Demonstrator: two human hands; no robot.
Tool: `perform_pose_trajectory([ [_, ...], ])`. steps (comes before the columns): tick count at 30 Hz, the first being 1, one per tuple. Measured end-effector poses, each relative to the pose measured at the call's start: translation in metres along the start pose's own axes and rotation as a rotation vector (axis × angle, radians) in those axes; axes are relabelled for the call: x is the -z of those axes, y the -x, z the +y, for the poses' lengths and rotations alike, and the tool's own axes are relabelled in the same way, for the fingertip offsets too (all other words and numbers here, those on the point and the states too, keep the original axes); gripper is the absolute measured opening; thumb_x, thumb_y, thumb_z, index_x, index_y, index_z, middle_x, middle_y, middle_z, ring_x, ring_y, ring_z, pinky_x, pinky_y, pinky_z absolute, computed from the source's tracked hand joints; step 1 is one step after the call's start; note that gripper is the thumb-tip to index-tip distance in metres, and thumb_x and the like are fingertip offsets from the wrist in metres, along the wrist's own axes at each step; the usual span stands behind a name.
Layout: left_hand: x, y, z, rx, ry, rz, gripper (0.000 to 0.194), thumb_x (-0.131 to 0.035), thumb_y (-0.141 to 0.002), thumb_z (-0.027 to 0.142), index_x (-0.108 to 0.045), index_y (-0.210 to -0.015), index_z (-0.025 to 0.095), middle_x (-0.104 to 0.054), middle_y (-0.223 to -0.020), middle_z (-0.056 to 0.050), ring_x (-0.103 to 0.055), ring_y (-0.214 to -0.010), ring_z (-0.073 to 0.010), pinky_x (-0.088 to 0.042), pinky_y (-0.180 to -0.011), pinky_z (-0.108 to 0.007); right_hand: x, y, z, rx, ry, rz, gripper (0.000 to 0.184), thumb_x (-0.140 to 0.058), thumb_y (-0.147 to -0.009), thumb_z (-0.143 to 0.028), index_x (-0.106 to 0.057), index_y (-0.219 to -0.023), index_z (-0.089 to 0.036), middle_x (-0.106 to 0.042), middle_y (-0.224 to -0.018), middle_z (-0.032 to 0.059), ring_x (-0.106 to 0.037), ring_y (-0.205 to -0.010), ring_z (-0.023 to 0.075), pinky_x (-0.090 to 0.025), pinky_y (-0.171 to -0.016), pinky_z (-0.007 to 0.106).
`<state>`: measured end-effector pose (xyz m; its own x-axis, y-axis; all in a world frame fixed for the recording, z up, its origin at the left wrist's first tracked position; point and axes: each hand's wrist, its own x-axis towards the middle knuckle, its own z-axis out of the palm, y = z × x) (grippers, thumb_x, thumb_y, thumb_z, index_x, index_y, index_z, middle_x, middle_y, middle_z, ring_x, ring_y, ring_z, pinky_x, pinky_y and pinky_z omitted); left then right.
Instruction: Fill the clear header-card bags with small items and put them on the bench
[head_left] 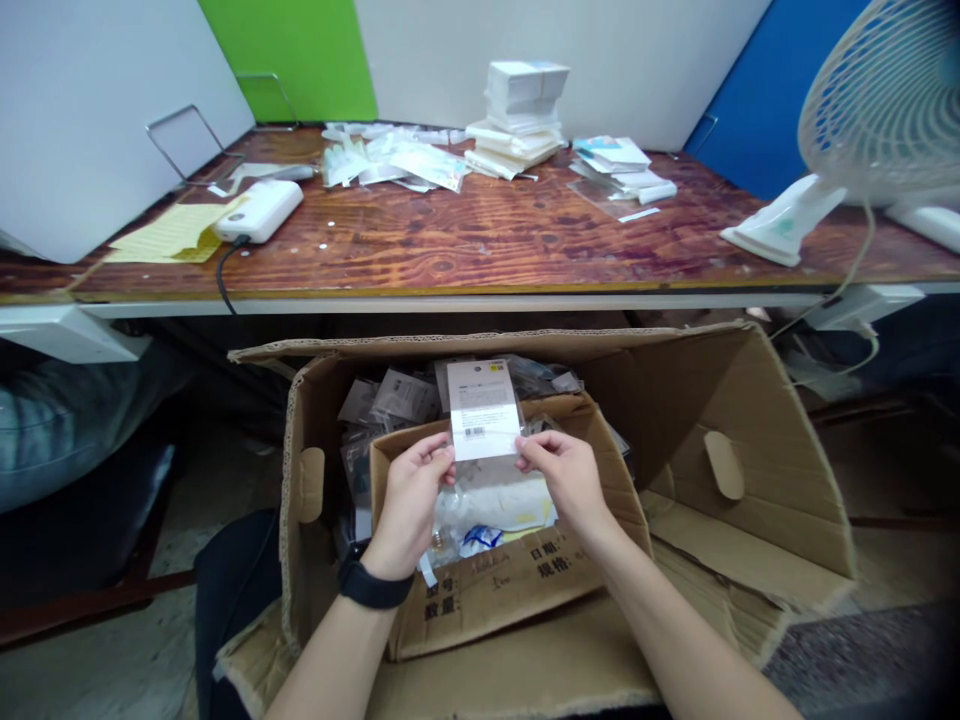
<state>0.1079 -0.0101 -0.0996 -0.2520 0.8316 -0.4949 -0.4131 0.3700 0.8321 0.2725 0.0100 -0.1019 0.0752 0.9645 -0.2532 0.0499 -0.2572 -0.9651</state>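
A white printed card with small text and a barcode, apparently in a clear plastic bag, is held up over the boxes. My left hand, with a black band on the wrist, pinches its lower left edge. On the lower right edge, my right hand grips it between thumb and fingers. Below both hands sits a smaller cardboard box with Chinese print on its flap and clear plastic packaging inside. It rests within a large open carton, among several packaged cards.
On the wooden table lie a pile of plastic bags, stacks of white cards and a white device with a black cable on yellow paper. A white fan stands at the right. Carton flaps stick out around my arms.
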Motion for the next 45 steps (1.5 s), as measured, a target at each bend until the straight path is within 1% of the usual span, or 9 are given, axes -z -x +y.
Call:
perform_pose_trajectory([
  [3, 0.002, 0.000, 0.004, 0.043, 0.008, -0.071, 0.030, -0.069, -0.058, 0.021, -0.066, -0.083, 0.005, -0.061, -0.063, -0.003, -0.046, -0.052, -0.0068, -0.035, -0.049, -0.019, 0.002, -0.001, 0.001, 0.003, 0.002, -0.024, 0.020, -0.068, -0.066, -0.032, -0.064, -0.060, -0.014, -0.063, -0.053, 0.0028, -0.056, -0.052, 0.0145, -0.043, -0.058, 0.028],
  [7, 0.003, -0.002, 0.005, 0.040, 0.018, -0.098, 0.026, -0.069, -0.062, 0.027, -0.066, -0.078, 0.008, -0.056, -0.061, 0.000, -0.044, -0.053, -0.0067, -0.034, -0.048, -0.019, 0.002, -0.001, 0.002, 0.003, 0.006, -0.049, 0.021, -0.068, -0.066, -0.033, -0.065, -0.058, -0.014, -0.063, -0.053, 0.0028, -0.055, -0.052, 0.0144, -0.043, -0.057, 0.028],
  [15, 0.002, -0.004, 0.003, -0.023, 0.020, -0.070, 0.020, -0.068, -0.066, 0.028, -0.066, -0.072, 0.009, -0.054, -0.059, 0.001, -0.043, -0.052, -0.0062, -0.032, -0.045, -0.017, 0.001, -0.001, 0.003, -0.004, -0.003, -0.065, 0.022, -0.069, -0.066, -0.033, -0.064, -0.057, -0.014, -0.062, -0.053, 0.0026, -0.054, -0.051, 0.0134, -0.042, -0.056, 0.026],
  [20, 0.000, -0.003, 0.002, -0.054, 0.080, -0.028, 0.014, -0.067, -0.066, 0.023, -0.066, -0.071, 0.010, -0.060, -0.064, -0.001, -0.048, -0.056, -0.0078, -0.035, -0.046, -0.017, 0.000, 0.000, 0.003, -0.003, -0.017, -0.074, 0.021, -0.069, -0.067, -0.032, -0.064, -0.057, -0.014, -0.061, -0.052, 0.0019, -0.053, -0.051, 0.0125, -0.041, -0.055, 0.026],
  [23, -0.003, -0.001, 0.001, -0.066, 0.142, -0.038, 0.010, -0.065, -0.068, 0.023, -0.065, -0.070, 0.013, -0.065, -0.070, -0.002, -0.056, -0.063, -0.0101, -0.041, -0.053, -0.018, 0.000, 0.001, 0.003, -0.004, -0.021, -0.083, 0.020, -0.069, -0.066, -0.031, -0.064, -0.057, -0.014, -0.062, -0.052, 0.0019, -0.053, -0.051, 0.0126, -0.041, -0.055, 0.026],
  [27, -0.009, 0.001, 0.001, -0.018, 0.214, -0.152, 0.020, -0.062, -0.074, 0.026, -0.066, -0.089, 0.012, -0.069, -0.090, -0.008, -0.062, -0.084, -0.0180, -0.048, -0.074, -0.028, 0.000, 0.001, 0.004, -0.003, -0.021, -0.092, 0.021, -0.069, -0.066, -0.031, -0.063, -0.056, -0.015, -0.061, -0.050, 0.0018, -0.052, -0.050, 0.0128, -0.040, -0.055, 0.026],
  [30, -0.012, 0.000, -0.001, 0.034, 0.240, -0.177, 0.022, -0.058, -0.078, 0.022, -0.064, -0.095, 0.009, -0.068, -0.096, -0.013, -0.063, -0.087, -0.0204, -0.048, -0.079, -0.031, -0.001, 0.001, 0.006, 0.002, -0.029, -0.091, 0.022, -0.068, -0.066, -0.033, -0.063, -0.056, -0.015, -0.061, -0.050, 0.0016, -0.052, -0.049, 0.0129, -0.040, -0.055, 0.027],
  [36, -0.012, -0.002, -0.003, 0.050, 0.276, -0.132, 0.018, -0.051, -0.082, 0.016, -0.065, -0.092, 0.008, -0.070, -0.092, -0.013, -0.065, -0.084, -0.0198, -0.051, -0.079, -0.031, -0.005, 0.004, 0.004, 0.046, -0.024, -0.042, 0.029, -0.062, -0.072, -0.034, -0.057, -0.050, -0.016, -0.057, -0.048, -0.0002, -0.049, -0.049, 0.0118, -0.039, -0.056, 0.026],
  [45, -0.016, 0.004, 0.000, 0.061, 0.310, -0.120, 0.017, -0.049, -0.082, 0.011, -0.065, -0.089, 0.007, -0.070, -0.088, -0.012, -0.066, -0.080, -0.0186, -0.052, -0.077, -0.031, -0.014, 0.011, -0.001, 0.077, 0.060, 0.105, 0.028, -0.060, -0.073, -0.030, -0.053, -0.049, -0.017, -0.054, -0.045, -0.0021, -0.047, -0.047, 0.0114, -0.037, -0.054, 0.025],
])
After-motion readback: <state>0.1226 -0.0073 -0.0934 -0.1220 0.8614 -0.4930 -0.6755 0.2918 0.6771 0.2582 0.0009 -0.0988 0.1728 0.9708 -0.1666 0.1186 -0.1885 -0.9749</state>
